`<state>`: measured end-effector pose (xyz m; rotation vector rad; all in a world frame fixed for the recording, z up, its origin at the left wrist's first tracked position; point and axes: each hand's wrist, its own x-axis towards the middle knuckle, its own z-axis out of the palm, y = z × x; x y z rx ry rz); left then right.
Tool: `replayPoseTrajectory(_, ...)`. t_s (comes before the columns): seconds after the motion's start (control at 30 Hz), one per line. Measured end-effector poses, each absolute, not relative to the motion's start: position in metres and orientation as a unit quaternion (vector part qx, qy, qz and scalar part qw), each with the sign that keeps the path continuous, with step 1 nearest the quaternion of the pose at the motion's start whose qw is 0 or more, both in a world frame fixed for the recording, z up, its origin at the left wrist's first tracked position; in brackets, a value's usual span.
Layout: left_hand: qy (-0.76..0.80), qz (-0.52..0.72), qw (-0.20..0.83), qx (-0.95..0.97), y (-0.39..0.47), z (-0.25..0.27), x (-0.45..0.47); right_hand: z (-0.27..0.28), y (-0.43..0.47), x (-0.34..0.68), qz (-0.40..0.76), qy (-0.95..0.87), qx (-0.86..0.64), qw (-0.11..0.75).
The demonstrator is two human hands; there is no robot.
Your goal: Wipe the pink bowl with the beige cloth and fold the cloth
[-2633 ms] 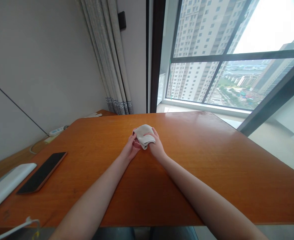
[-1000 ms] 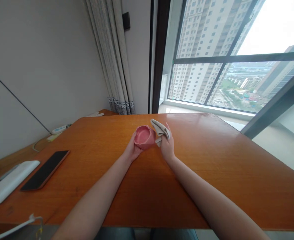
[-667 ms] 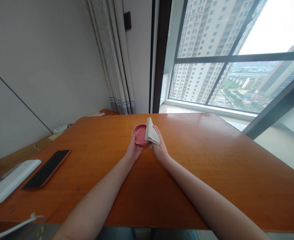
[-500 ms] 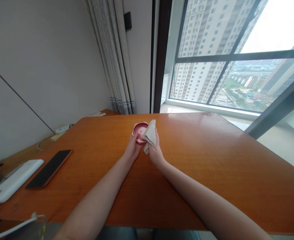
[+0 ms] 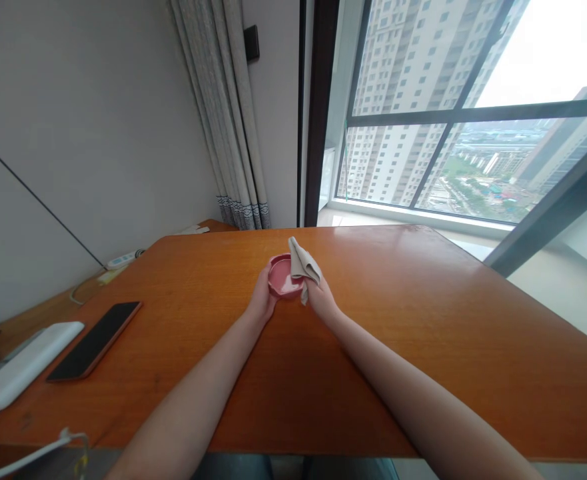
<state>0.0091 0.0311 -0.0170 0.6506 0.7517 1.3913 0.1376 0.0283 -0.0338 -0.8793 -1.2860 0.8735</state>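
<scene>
A small pink dish [image 5: 282, 277] with a raised rim is held above the middle of the table, its hollow side facing me. My left hand [image 5: 262, 293] grips it by the left edge. In my right hand [image 5: 322, 298] is a folded pale grey cloth [image 5: 303, 262], which lies against the dish's right side and hides part of that rim. The fingertips of my right hand are partly covered by the cloth.
The brown wooden table [image 5: 423, 333] spreads out beneath my arms. On the left lie a dark phone [image 5: 96, 341] and a white, flat device [image 5: 26, 367]. A power strip [image 5: 122, 260] rests by the wall, and a white cable [image 5: 28, 457] crosses the near left corner.
The dish has turned and shifted slightly right and down. The cloth has moved from its face toward the upper right rim, and my left thumb has left the inside of the dish.
</scene>
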Motion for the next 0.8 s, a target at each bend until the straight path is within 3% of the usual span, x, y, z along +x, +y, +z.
replayPoseTrajectory(0.1, 0.282, 0.638, 0.668, 0.26, 0.03, -0.011, 0.008, -0.037, 0.017, 0.12, 0.369, -0.542, -0.398, 0.641)
replayPoseTrajectory(0.27, 0.238, 0.561, 0.738, 0.289, 0.024, -0.016, 0.016, -0.036, 0.012, 0.123, 0.31, -0.519, -0.425, 0.673)
replayPoseTrajectory(0.43, 0.246, 0.553, 0.724, 0.329, 0.019, -0.019, 0.02, -0.032, 0.022, 0.143, 0.261, -0.536, -0.423, 0.682)
replayPoseTrajectory(0.67, 0.279, 0.487, 0.759, 0.331, 0.017, -0.004, 0.009, -0.026, 0.04, 0.164, 0.319, -0.59, -0.387, 0.633)
replayPoseTrajectory(0.8, 0.334, 0.533, 0.715, 0.305, 0.02, -0.008, 0.011, -0.027, 0.041, 0.161, 0.369, -0.588, -0.391, 0.605)
